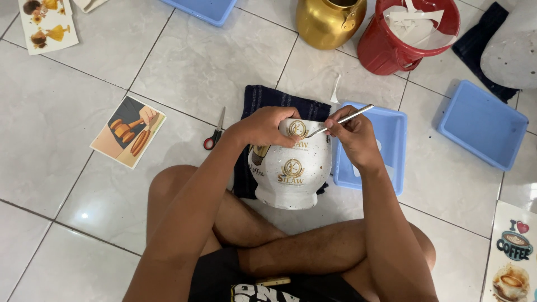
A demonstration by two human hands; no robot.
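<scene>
A white speckled ceramic pot [292, 179] with gold emblem decals lies tilted on a dark striped cloth [263, 99] in front of my crossed legs. My left hand [263, 126] grips the pot's upper rim and steadies it. My right hand [353, 134] pinches a thin metal tool [341, 120], whose tip rests on the upper gold decal. The lower decal sits flat on the pot's side.
Red-handled scissors [215, 134] lie left of the cloth. A blue tray [391, 142] sits right of the pot, another blue tray [482, 124] farther right. A gold pot [324, 22] and red bucket [398, 42] stand behind. Printed picture sheets [128, 131] lie on the tiled floor.
</scene>
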